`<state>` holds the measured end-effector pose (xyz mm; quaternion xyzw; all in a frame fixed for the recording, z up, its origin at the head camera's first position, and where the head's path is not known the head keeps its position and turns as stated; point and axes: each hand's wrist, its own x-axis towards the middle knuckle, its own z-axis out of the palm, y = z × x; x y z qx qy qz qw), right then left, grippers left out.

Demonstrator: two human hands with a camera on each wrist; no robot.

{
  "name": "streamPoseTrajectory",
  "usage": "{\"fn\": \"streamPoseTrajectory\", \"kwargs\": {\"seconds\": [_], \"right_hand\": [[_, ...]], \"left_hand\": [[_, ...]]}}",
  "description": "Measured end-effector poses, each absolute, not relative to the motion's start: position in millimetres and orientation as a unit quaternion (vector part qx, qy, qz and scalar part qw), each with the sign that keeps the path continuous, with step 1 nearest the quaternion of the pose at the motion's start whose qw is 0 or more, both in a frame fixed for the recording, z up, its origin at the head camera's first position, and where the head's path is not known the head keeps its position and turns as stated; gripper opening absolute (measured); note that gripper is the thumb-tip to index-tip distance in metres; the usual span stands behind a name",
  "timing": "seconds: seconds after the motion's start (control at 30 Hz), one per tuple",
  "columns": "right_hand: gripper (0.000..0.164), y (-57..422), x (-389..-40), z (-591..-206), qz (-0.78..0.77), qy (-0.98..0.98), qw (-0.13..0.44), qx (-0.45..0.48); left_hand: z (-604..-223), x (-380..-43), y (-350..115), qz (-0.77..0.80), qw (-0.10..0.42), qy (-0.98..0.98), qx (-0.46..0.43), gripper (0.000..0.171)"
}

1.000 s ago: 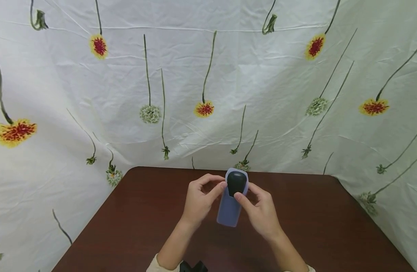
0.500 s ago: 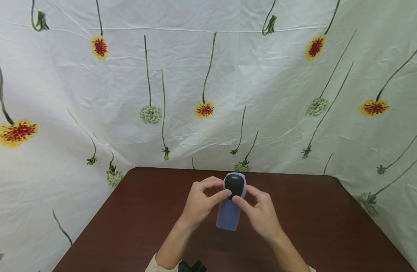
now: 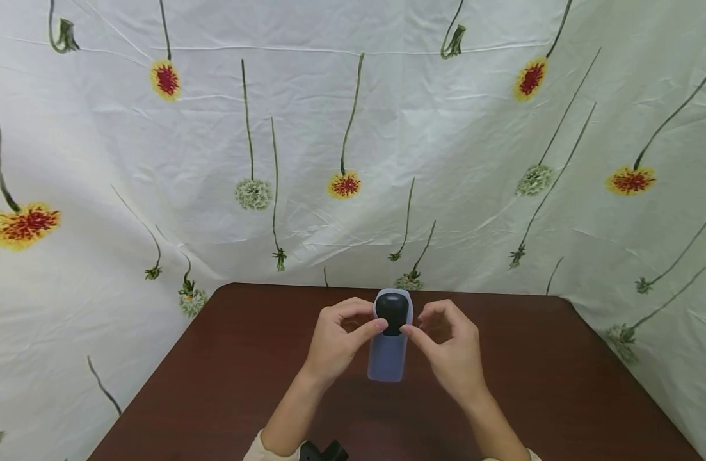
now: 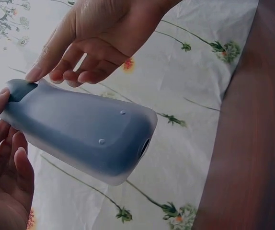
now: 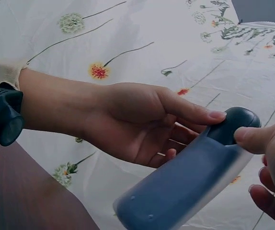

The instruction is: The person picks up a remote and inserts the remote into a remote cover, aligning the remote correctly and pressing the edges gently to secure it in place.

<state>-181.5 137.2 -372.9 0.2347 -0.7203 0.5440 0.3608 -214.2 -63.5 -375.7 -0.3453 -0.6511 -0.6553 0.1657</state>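
Note:
A dark, round-ended handheld device (image 3: 392, 308) sits in a long translucent blue sleeve (image 3: 386, 358), its dark end showing in an opening near the top. Two small nubs and a hole mark the sleeve's lower end (image 4: 111, 139) in the left wrist view. My left hand (image 3: 336, 339) pinches the sleeve's left side, thumb over the front and fingers at the edge and behind. On the other side my right hand (image 3: 453, 349) touches the lower right corner of the dark part with its thumb; its other fingers are bent loosely, off the sleeve (image 5: 190, 177).
Below the hands lies a dark reddish-brown table (image 3: 243, 384). Behind it hangs a white cloth (image 3: 306, 128) printed with flowers. A black wrist device (image 5: 3, 112) is strapped on the left wrist, by the cream cuff (image 5: 3, 72).
The device in its sleeve has shifted a little left and turned more upright. The right hand's fingers have come off the sleeve's right side; the left thumb has moved onto the front.

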Motion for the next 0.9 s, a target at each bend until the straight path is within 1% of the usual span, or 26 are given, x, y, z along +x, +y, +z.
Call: {"fn": "streamPoseTrajectory", "kwargs": {"seconds": [0.07, 0.13, 0.23, 0.43, 0.5, 0.57, 0.67, 0.8, 0.9], "right_hand": [[0.030, 139.0, -181.3, -371.2, 0.526, -0.730, 0.364, 0.239], [0.024, 140.6, -180.1, -368.9, 0.522, -0.739, 0.349, 0.242], [0.019, 142.8, -179.2, -367.3, 0.525, -0.756, 0.316, 0.230], [0.011, 147.0, -176.5, -363.4, 0.554, -0.779, 0.227, 0.187], [0.009, 147.8, -175.8, -362.6, 0.562, -0.779, 0.210, 0.183], [0.009, 148.2, -175.4, -362.4, 0.572, -0.774, 0.198, 0.184], [0.010, 148.5, -175.8, -362.6, 0.598, -0.760, 0.178, 0.183], [0.002, 148.0, -176.1, -361.0, 0.649, -0.731, 0.132, 0.167], [0.008, 146.4, -175.9, -360.2, 0.677, -0.711, 0.099, 0.162]], "left_hand": [[-375.9, -214.6, -63.8, -0.655, 0.163, -0.651, -0.348, 0.013], [-375.7, -214.8, -63.6, -0.657, 0.157, -0.650, -0.348, 0.014], [-376.0, -215.2, -62.9, -0.661, 0.150, -0.648, -0.347, 0.014], [-377.3, -215.5, -61.7, -0.670, 0.136, -0.645, -0.341, 0.016], [-377.8, -215.8, -61.0, -0.667, 0.136, -0.648, -0.342, 0.016], [-378.6, -216.1, -60.0, -0.652, 0.147, -0.657, -0.348, 0.015], [-379.6, -216.6, -57.4, -0.613, 0.180, -0.677, -0.366, 0.017], [-380.2, -216.3, -53.9, -0.578, 0.212, -0.691, -0.379, 0.020], [-381.0, -215.7, -53.1, -0.580, 0.217, -0.692, -0.372, 0.019]]}}
